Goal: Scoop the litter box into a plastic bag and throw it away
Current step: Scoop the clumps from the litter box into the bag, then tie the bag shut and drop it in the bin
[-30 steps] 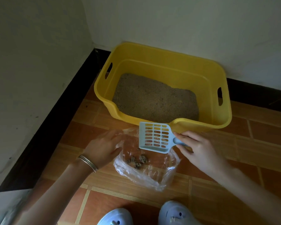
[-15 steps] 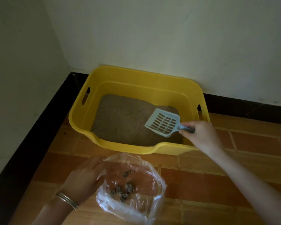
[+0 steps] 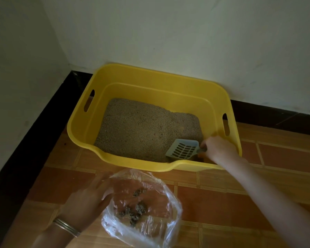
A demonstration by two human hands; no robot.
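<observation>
Yellow litter box (image 3: 150,72), set at 12 o'clock on the tiled floor (image 3: 276,158) in a wall corner, with grey-brown litter (image 3: 141,129) spread over its bottom. At the box's 4 o'clock corner a slotted blue-grey scoop (image 3: 183,150) is laid on the litter, its handle gripped by the curled fingers of the right hand (image 3: 218,149). At 6 o'clock a clear plastic bag (image 3: 159,228) holding dark clumps (image 3: 136,210) is kept open on the floor, its 9 o'clock rim pinched between thumb and nearly straight fingers of the left hand (image 3: 86,199), whose wrist is ringed by metal bangles (image 3: 66,227).
</observation>
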